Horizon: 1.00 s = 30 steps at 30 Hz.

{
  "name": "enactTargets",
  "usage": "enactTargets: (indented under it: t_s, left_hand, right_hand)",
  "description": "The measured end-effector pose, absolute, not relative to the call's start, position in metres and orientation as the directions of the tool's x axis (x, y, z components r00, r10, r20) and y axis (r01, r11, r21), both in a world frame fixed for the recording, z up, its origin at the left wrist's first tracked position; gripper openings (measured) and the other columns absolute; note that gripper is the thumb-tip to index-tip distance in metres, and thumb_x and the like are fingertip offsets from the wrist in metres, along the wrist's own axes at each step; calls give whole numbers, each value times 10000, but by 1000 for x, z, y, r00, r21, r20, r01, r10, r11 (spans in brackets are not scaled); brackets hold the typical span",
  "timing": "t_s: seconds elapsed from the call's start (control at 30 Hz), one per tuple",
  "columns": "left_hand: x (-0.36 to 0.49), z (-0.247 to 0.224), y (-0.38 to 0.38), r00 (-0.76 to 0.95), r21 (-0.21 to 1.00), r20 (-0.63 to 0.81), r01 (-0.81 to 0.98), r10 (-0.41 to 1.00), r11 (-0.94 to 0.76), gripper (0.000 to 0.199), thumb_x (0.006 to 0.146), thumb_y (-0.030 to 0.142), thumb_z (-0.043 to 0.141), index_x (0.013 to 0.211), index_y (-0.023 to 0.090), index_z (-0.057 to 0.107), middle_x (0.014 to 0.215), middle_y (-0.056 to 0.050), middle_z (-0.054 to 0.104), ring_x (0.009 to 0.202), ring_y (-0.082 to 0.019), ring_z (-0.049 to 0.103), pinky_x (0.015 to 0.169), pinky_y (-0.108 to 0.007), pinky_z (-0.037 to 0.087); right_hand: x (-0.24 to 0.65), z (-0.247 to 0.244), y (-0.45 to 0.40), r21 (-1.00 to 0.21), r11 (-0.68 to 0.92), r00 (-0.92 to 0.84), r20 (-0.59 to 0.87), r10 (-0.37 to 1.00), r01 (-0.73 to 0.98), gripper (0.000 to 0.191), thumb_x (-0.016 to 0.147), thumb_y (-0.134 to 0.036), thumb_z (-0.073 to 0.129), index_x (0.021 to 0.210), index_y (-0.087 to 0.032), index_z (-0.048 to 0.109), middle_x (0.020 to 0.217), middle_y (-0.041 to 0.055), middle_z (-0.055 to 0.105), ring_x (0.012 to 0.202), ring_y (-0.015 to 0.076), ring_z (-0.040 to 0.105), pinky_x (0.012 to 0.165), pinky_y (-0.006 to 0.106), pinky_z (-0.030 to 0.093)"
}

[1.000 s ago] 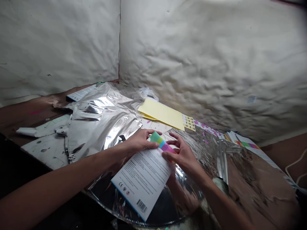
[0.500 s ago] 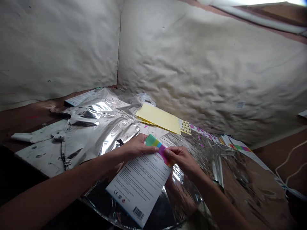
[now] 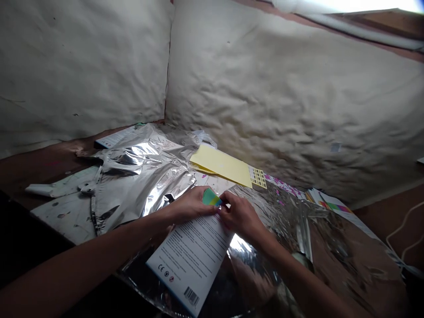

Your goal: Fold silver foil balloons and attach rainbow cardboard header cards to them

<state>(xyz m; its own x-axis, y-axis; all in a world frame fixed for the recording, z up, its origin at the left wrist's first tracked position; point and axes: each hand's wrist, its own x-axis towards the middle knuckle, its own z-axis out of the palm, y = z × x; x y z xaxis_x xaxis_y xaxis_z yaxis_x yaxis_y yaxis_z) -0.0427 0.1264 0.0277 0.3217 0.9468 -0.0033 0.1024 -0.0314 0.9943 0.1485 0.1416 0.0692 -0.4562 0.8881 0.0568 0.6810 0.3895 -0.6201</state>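
A flat white printed carton (image 3: 195, 260) with a barcode, lines of text and a coloured striped top end (image 3: 211, 197) is tilted over the silvery film. My left hand (image 3: 192, 205) grips its upper left side, thumb lying across the front below the coloured stripes. At the upper right corner, my right hand (image 3: 236, 212) has its fingers bent and pinched against the coloured end, covering part of it. What lies under the fingertips is hidden.
Silvery film (image 3: 132, 176) covers much of the table. Behind the carton lie yellow sheets (image 3: 221, 165) and a yellow sticker sheet (image 3: 258, 177). More white cartons (image 3: 334, 205) are at the right, another carton (image 3: 114, 137) at the left. A pale cable (image 3: 400, 225) hangs at the right.
My right hand has shifted left along the carton's coloured end, and its fingers have curled more, covering the pink part. My left hand keeps its grip on the carton.
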Motion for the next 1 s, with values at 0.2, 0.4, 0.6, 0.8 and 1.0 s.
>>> enactTargets:
  t_s: [0.2,0.4,0.6,0.8,1.0]
  left_hand:
    - [-43,36,124,366,1000,4,-6,931,-2,358,701,371,793,933,172,607,804,2,655,693,-145,601,630,-246,463]
    - [-41,40,124,367,992,37,-128,929,11,367,678,363,832,880,161,602,767,14,619,653,-119,568,616,-235,447]
    - [-37,37,132,214,956,77,-293,974,-11,372,735,438,790,897,148,621,791,-9,621,664,-116,562,627,-242,443]
    - [-43,41,130,248,944,79,-329,965,7,466,761,443,785,1116,188,621,973,-47,688,852,-179,656,770,-307,499]
    - [-63,63,131,235,964,38,-264,971,26,686,579,349,921,1163,139,628,987,-125,731,854,-272,715,769,-399,555]
  right_hand:
    - [167,72,158,-976,-189,-642,-214,736,109,503,772,-346,756,1235,-196,632,1045,71,720,907,185,669,854,328,505]
    - [183,61,167,-989,-104,-428,-140,893,108,467,640,-376,867,1048,-194,732,1021,96,736,957,259,679,918,426,509]
    - [188,59,159,-977,76,-329,7,944,198,481,783,-623,673,1094,-267,758,1236,148,676,1186,370,594,895,467,529]
    - [188,59,148,-987,-154,-367,-157,917,38,497,751,-550,742,1117,-215,747,950,106,762,916,334,698,724,387,594]
    - [206,67,161,-994,-78,-156,-65,986,-77,817,662,-536,805,1375,-225,552,1198,122,707,1032,348,686,806,402,613]
